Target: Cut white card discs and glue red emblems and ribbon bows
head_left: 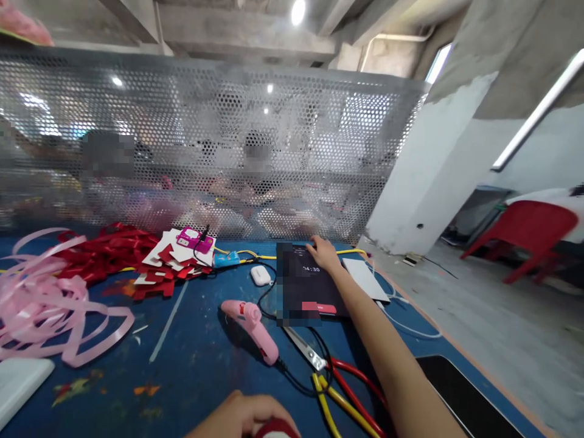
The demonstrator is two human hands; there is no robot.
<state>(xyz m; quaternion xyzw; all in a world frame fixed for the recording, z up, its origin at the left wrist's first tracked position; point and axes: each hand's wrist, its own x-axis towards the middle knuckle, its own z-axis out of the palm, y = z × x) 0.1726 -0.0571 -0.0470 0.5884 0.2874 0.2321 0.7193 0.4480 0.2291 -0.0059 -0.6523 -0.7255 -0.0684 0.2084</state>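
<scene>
My right hand [323, 252] reaches across the table to the top edge of a dark tablet [301, 283]. Its fingers look stretched and apart, with the thumb at the screen; the screen reads about 04:30 above a red bar. At the bottom edge, my left hand [250, 413] curls around a round red item with a pale centre [276, 429], cut off by the frame. Between the hands lie a pink glue gun [255, 331] with a black cord, scissors with red handles [314, 356], and a tool with yellow handles [340, 404].
Pink ribbon [59, 304] and red ribbon [109, 249] lie left, beside red-and-white pieces [168, 264] under a purple socket block [196, 239]. A white earbud case [261, 275], white slab [365, 280] and black phone [465, 395] lie around. A perforated metal screen [205, 134] stands behind.
</scene>
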